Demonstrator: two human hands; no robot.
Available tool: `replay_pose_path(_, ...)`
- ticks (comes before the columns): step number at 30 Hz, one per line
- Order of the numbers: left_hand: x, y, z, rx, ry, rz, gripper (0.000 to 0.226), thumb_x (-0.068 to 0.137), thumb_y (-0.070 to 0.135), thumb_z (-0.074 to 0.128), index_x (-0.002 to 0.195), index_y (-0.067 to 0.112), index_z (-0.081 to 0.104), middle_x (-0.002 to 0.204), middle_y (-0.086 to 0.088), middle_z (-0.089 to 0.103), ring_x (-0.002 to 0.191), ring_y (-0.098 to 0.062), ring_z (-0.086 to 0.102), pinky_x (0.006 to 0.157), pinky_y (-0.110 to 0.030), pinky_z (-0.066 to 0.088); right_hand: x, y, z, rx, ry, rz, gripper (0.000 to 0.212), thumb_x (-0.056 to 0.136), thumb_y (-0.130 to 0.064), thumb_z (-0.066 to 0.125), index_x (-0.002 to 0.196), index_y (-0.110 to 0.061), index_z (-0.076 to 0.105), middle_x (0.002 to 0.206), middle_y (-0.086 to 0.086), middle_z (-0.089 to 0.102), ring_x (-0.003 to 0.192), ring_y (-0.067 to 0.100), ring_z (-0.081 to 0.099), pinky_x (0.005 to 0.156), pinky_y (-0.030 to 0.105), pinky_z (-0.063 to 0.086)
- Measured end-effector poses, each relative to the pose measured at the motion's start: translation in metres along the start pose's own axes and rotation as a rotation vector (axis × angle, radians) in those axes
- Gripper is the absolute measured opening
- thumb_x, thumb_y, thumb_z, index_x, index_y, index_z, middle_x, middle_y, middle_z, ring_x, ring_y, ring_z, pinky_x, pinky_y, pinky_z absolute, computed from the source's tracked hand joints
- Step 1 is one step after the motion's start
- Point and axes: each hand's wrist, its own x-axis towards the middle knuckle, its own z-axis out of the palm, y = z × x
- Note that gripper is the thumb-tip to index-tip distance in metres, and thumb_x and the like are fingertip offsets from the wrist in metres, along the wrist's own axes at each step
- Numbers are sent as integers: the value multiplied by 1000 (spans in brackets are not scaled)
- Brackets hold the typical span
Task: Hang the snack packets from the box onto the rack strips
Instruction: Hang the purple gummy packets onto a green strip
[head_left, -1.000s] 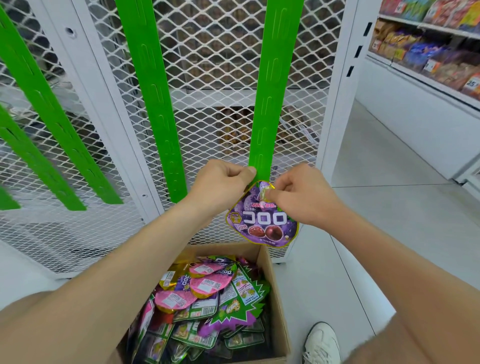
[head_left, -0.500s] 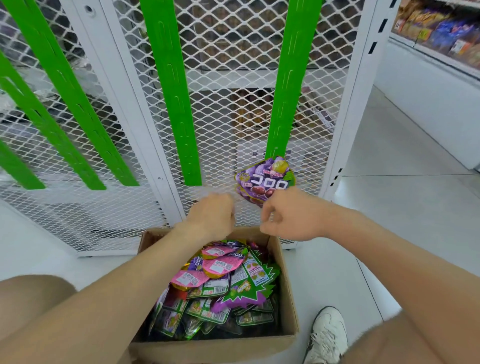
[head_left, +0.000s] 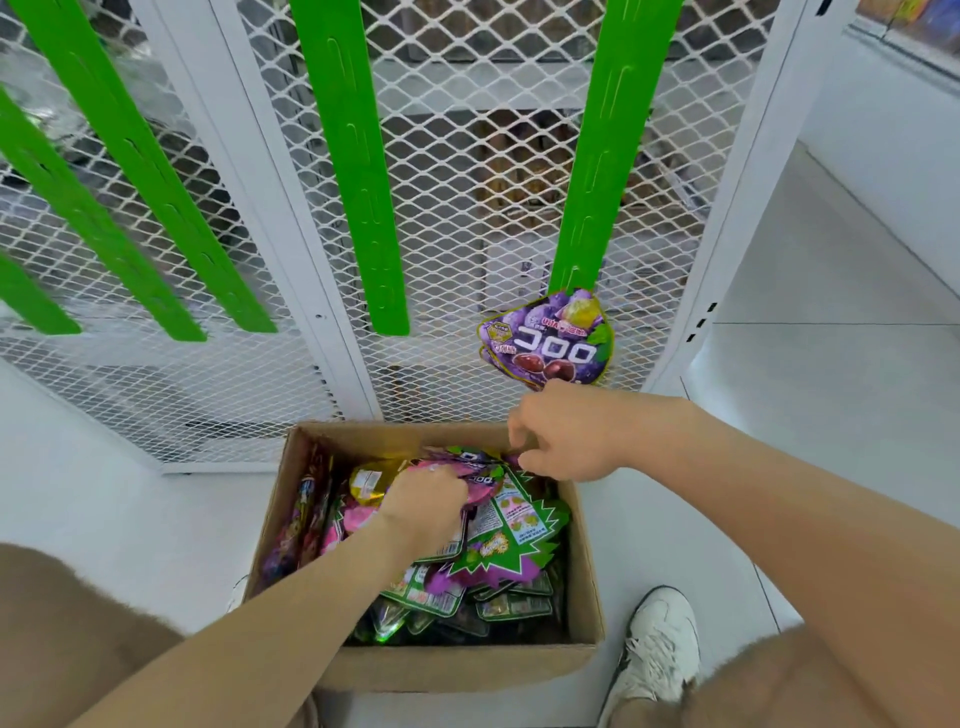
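Note:
A purple grape snack packet (head_left: 545, 345) hangs at the bottom end of the right green strip (head_left: 608, 156) on the white mesh rack. Below it the open cardboard box (head_left: 467, 667) sits on the floor, filled with several pink, purple and green packets. My left hand (head_left: 423, 512) is down in the box, its fingers curled over a pink packet (head_left: 475, 480) on top of the pile. My right hand (head_left: 569, 436) hovers over the box's far right corner just under the hung packet, fingers loosely curled with nothing in them.
More green strips hang bare on the mesh, one in the middle (head_left: 348, 156) and others slanting at the left (head_left: 130, 171). My white shoe (head_left: 657, 649) stands right of the box. A white shelf unit (head_left: 883, 78) runs along the right.
Both hands let go of the purple packet, which now hangs on the right strip. They dropped to the box; the left hand went into the pile onto a pink packet.

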Motion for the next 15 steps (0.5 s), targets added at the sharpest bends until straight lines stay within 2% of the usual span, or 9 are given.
replay_pose_path(3,-3,-11,-17,-114,114,-48,23,102,21,48,110,18,70,116,-5,66,100,-32,69,74,-39,50,1,3,0,5,-19,5,28,101,-27,57,115,-7,70,101,12,73,95,31,67,83,43,56)
replay_pose_path(6,-8,-23,-44,-322,220,-49,20,100,20,48,102,27,67,103,-3,71,92,-32,69,75,-43,59,-1,7,-5,17,16,18,28,98,-27,58,116,-9,69,96,9,73,98,31,66,86,45,56)
replay_pose_path(8,-11,-29,-64,-454,258,-29,19,99,14,51,93,28,61,92,-1,71,89,-31,67,71,-41,55,-6,8,-9,20,73,28,34,94,-28,63,120,-7,66,99,10,72,102,32,65,87,45,56)
replay_pose_path(10,-15,-37,-86,-604,282,-14,21,100,8,54,90,23,64,85,0,66,86,-28,63,71,-35,44,-14,9,-13,37,121,44,43,93,-33,68,124,-4,62,111,11,69,107,31,63,89,40,54)
replay_pose_path(11,-18,-41,-99,-679,287,-14,19,101,6,56,92,17,69,84,0,66,85,-24,62,72,-33,42,-18,10,-15,53,150,50,41,92,-35,70,119,-5,64,109,10,69,102,29,63,83,37,52)
replay_pose_path(13,-27,-48,-123,-872,299,-18,19,101,1,58,93,10,73,84,-5,72,80,-17,65,75,-32,48,-28,18,-20,113,217,68,29,89,-35,74,93,-6,69,85,7,70,79,26,62,69,34,47)
replay_pose_path(15,-40,-52,-142,-1079,272,-39,30,101,-5,55,84,14,70,75,-1,71,66,-3,63,67,-22,50,-38,23,-30,286,263,123,19,88,-27,75,80,-9,74,72,3,73,70,22,66,66,34,53)
